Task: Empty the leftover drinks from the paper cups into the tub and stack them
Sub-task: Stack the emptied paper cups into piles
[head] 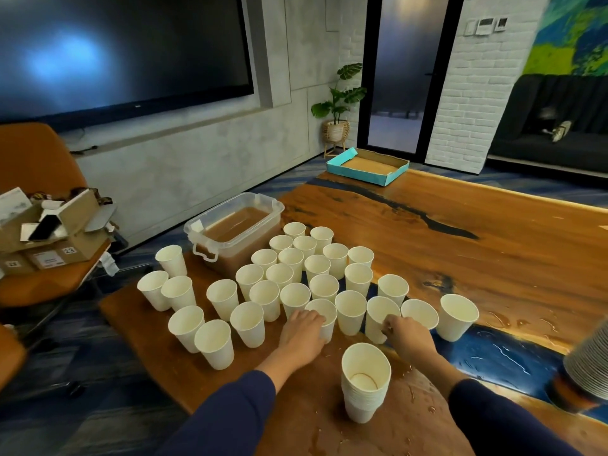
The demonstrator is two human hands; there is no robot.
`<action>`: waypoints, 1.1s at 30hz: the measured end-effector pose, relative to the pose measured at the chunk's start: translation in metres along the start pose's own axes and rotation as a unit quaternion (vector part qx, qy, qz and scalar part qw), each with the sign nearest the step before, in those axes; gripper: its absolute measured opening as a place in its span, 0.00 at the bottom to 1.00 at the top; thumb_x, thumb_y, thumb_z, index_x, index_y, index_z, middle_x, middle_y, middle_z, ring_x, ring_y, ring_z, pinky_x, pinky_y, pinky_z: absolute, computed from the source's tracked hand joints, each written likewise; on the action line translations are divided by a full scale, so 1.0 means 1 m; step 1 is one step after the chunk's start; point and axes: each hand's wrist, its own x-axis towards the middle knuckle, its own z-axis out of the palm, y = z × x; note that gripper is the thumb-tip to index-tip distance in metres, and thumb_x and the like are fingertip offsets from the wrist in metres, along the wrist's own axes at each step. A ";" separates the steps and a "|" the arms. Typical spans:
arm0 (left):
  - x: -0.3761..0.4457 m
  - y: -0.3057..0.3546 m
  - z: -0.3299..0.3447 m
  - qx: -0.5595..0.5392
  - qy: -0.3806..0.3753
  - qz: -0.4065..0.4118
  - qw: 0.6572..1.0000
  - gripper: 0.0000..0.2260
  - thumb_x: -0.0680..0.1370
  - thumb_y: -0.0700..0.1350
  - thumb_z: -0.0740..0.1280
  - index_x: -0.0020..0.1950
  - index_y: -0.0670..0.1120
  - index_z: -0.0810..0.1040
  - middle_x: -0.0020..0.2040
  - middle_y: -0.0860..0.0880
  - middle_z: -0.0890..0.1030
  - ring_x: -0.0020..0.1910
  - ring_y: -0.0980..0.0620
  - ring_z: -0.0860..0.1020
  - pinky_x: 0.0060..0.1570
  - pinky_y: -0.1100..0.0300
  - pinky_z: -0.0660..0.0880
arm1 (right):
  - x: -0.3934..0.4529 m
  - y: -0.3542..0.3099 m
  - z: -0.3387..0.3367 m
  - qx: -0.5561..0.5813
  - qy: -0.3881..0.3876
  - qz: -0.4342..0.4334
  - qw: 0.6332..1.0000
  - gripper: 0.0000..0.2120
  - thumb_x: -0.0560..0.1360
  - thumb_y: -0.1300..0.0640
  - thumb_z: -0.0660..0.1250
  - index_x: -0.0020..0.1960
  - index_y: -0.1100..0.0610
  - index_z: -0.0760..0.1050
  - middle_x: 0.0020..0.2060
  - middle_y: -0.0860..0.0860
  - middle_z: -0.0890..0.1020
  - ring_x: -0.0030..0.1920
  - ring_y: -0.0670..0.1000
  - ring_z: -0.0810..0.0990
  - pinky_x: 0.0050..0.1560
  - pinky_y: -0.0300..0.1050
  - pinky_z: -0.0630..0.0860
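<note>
At ten o'clock the tub (pixel 235 230) sits well up the table (pixel 493 232), holding brown liquid. Upright paper cups (pixel 292 261) crowd from nine to one o'clock; what they hold I cannot tell. My left hand (pixel 304 330) curls around one cup (pixel 324 315) at twelve, so it is the nearer to the tub. My right hand (pixel 406 334) pinches the rim of another cup (pixel 381 319) just beside it. The stack (pixel 363 383) stands upright between my forearms, at six.

Both hands, left (pixel 304 330) and right (pixel 406 332), forward, fingers curled.
</note>
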 end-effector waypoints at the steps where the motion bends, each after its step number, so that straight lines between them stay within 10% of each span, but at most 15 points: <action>1: 0.000 0.000 0.003 0.023 -0.005 0.003 1.000 0.20 0.81 0.47 0.62 0.72 0.46 0.67 0.71 0.47 0.69 0.71 0.48 0.65 0.72 0.56 0.53 | -0.001 0.000 -0.001 0.003 0.009 -0.002 1.000 0.10 0.80 0.53 0.61 0.60 0.53 0.73 0.56 0.51 0.81 0.52 0.50 0.81 0.53 0.41 0.76; 11: -0.005 0.003 0.000 0.075 0.033 -0.010 0.997 0.15 0.83 0.48 0.56 0.65 0.46 0.76 0.63 0.46 0.78 0.68 0.48 0.68 0.74 0.55 0.45 | -0.039 -0.009 -0.055 0.028 0.141 -0.070 0.987 0.14 0.80 0.46 0.59 0.57 0.53 0.77 0.53 0.49 0.82 0.47 0.48 0.80 0.37 0.33 0.67; 18: -0.014 0.004 -0.034 0.008 0.152 0.007 0.988 0.17 0.84 0.51 0.54 0.63 0.48 0.78 0.63 0.50 0.79 0.64 0.52 0.72 0.74 0.58 0.44 | -0.085 -0.021 -0.089 0.142 0.316 -0.253 0.903 0.17 0.77 0.41 0.62 0.43 0.53 0.79 0.34 0.42 0.76 0.34 0.41 0.69 0.34 0.31 0.63; 28: -0.030 0.023 -0.079 -0.072 0.426 0.118 0.894 0.15 0.78 0.50 0.59 0.46 0.45 0.84 0.44 0.49 0.85 0.45 0.52 0.80 0.65 0.57 0.65 | -0.107 -0.005 -0.034 0.032 0.173 -0.357 0.918 0.25 0.80 0.36 0.49 0.43 0.48 0.78 0.35 0.42 0.79 0.33 0.41 0.73 0.33 0.34 0.72; 33: -0.046 0.042 -0.086 -0.104 0.431 0.236 0.865 0.12 0.77 0.47 0.62 0.45 0.43 0.83 0.42 0.47 0.84 0.44 0.53 0.77 0.63 0.59 0.64 | -0.111 0.002 -0.024 0.062 0.063 -0.292 0.952 0.31 0.72 0.27 0.43 0.60 0.43 0.73 0.46 0.38 0.77 0.42 0.39 0.73 0.45 0.31 0.71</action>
